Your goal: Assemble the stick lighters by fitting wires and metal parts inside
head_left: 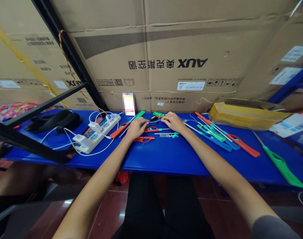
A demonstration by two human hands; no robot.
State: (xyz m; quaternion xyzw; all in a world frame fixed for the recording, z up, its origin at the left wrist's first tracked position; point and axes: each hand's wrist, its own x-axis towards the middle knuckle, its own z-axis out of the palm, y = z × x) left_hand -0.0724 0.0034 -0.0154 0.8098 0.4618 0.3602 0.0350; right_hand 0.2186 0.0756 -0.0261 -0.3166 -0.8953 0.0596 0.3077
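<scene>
My left hand (136, 128) is closed at the fingertips, with a small dark piece by them. My right hand (175, 122) pinches with its fingers pointing left. A thin pale wire (156, 120) runs between the two hands, just above the table. Below it lie a red lighter part with a metal tube (155, 129), an orange lighter casing (144, 139) and a small clear part (166, 135). A long red-and-green lighter (121, 129) is beside my left hand. Behind the wire sits a black-and-yellow tool (153, 118), partly hidden.
Several long lighters, among them a red one (246, 146) and a green one (283, 166), lie right on the blue table (163, 157). A power strip (99, 132) with chargers is left, near a lit phone (129, 104). A yellow-taped carton (246, 114) stands back right; another person's leg (24, 181) shows left.
</scene>
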